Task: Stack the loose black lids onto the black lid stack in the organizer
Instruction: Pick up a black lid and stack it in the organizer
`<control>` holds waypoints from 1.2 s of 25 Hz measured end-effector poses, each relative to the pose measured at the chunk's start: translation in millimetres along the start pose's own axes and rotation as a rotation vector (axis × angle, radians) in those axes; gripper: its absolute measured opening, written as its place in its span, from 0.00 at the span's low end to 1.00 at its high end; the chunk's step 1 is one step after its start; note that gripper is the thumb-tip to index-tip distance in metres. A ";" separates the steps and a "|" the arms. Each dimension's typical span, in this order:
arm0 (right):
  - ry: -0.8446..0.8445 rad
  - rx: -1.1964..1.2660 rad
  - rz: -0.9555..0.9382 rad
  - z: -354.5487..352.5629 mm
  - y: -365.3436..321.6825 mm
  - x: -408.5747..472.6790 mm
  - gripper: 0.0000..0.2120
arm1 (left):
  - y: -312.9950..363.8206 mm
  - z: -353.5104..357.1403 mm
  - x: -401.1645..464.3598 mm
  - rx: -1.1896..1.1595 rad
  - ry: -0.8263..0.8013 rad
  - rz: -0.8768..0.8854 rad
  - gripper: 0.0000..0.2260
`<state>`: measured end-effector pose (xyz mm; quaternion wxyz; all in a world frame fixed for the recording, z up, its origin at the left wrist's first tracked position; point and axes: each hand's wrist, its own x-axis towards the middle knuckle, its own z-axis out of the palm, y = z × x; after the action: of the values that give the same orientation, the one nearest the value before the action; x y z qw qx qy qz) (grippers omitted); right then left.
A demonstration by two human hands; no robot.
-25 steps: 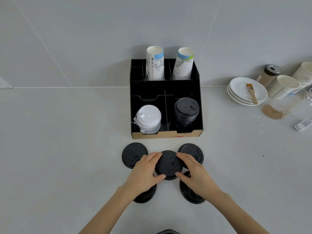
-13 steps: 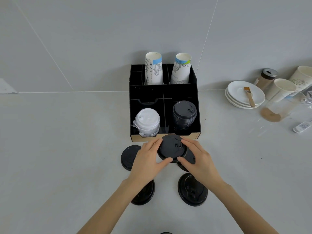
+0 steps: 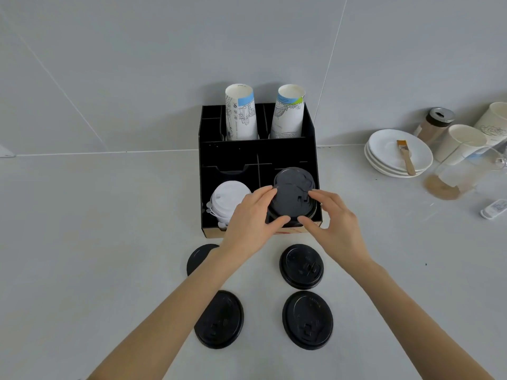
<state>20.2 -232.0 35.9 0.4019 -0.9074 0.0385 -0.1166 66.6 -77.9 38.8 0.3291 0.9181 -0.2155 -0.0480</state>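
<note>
While four loose lids wait on the counter (image 3: pixel 82 242) nearest you, two close in (image 3: pixel 219 319) (image 3: pixel 307 320), one further up on the right (image 3: pixel 301 266) and one half hidden under your left forearm (image 3: pixel 199 259), the fifth lid (image 3: pixel 291 200) has left the counter since a second ago. Your left hand (image 3: pixel 251 224) and right hand (image 3: pixel 333 224) pinch it by the rim from either side, fingers and thumbs clamped on it. You have carried it up over the organizer (image 3: pixel 208 165) and it hangs above the black stack (image 3: pixel 295 174) in the front right bay, beside the white lids (image 3: pixel 229 198). I judge it ready to be lowered and seated; whether it touches the stack yet, I cannot tell.
</note>
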 end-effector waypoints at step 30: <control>0.024 -0.081 0.135 26.3 31.5 44.0 0.23 | -23.4 22.8 66.1 0.005 -0.091 -0.025 0.25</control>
<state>70.0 -241.5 3.5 0.3711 -0.9169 0.1090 -0.0985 129.6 -103.2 10.0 0.3162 0.9184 -0.2189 -0.0933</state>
